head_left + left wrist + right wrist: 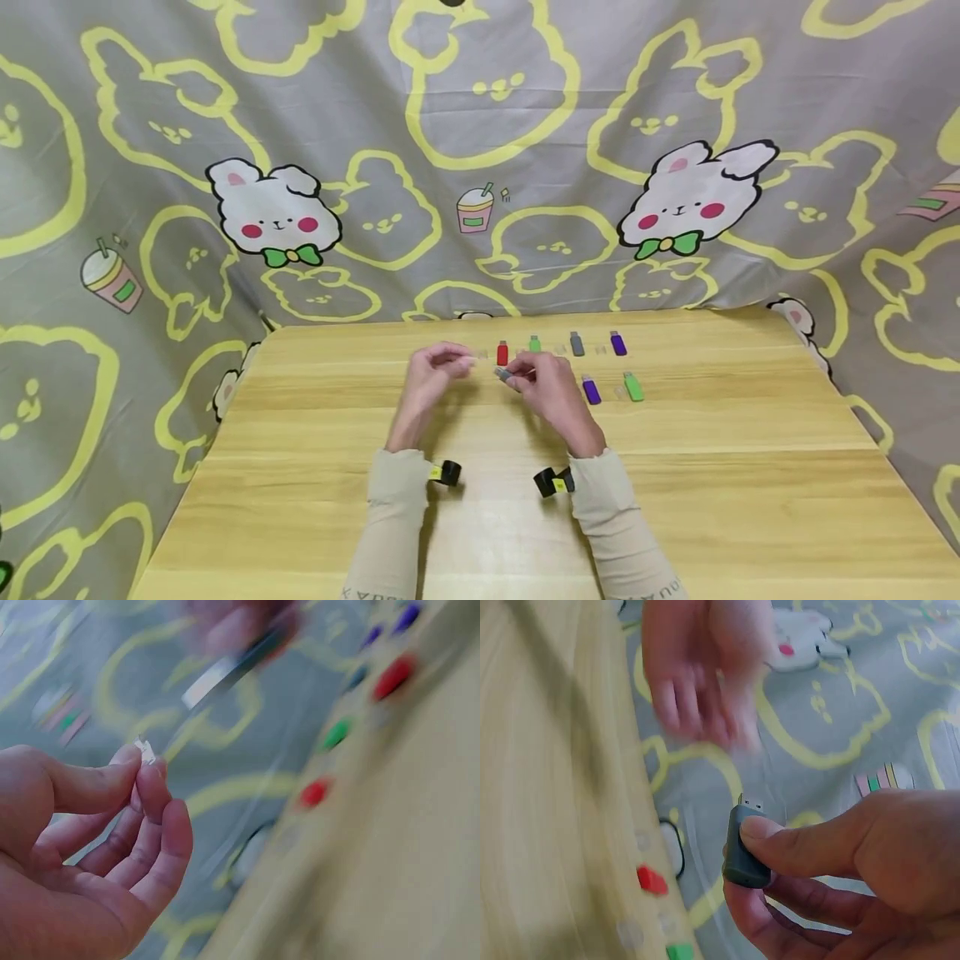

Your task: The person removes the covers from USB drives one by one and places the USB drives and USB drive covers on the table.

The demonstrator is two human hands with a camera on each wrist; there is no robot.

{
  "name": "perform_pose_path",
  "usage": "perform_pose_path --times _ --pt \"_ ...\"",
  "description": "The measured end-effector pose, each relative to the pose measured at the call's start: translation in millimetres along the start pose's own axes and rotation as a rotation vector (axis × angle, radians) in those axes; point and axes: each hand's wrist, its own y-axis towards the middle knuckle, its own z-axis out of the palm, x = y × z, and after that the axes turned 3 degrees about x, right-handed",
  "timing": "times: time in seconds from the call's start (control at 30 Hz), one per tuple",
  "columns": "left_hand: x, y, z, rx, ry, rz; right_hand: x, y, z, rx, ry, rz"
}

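Observation:
My right hand point(551, 387) pinches a grey USB flash drive point(746, 847) between thumb and fingers, its bare metal plug pointing away from the palm. Opposite it, my left hand point(435, 379) pinches a small clear cap point(146, 752) between thumb and index fingertip. Both hands are above the table, with a gap between the plug and the cap. Beyond them, a back row holds a red flash drive point(502, 352), a green one point(535, 343), a grey one point(577, 343) and a purple one point(618, 343).
Nearer on the wooden table point(300, 500) lie another purple drive point(592, 390) and another green drive point(633, 387). A second red drive point(395, 675) shows in the left wrist view. Clear caps point(600, 350) lie among the drives. A patterned grey curtain point(360, 100) hangs behind the table.

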Motion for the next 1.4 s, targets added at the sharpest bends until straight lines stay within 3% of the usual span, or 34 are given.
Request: perform_pose_path --times 0.1,0.23,0.5,0.73,1.0,1.2,1.4 --pt "2.0 -4.6 -25.0 -0.081 -0.048 -0.001 -3 -1 -4 0.007 0.006 0.027" --pt "3.9 -5.8 -40.3 -0.055 -0.062 0.002 -7 1 -8 0.012 0.038 -0.005" --pt "4.4 -1.3 -34.6 -0.021 -0.015 0.011 -18 3 -10 -0.051 0.073 0.02" --pt "7.7 -0.3 -28.5 0.004 0.012 0.01 -27 7 6 -0.139 0.105 0.064" --pt "9.8 2.3 -22.0 0.01 0.038 0.001 -29 10 31 -0.199 -0.055 0.102" --pt "12.6 1.7 -19.0 0.03 0.089 -0.03 -30 11 44 -0.162 -0.11 0.13" --pt "14.6 2.5 -19.4 0.042 0.111 -0.036 -27 13 49 -0.161 -0.217 0.072"
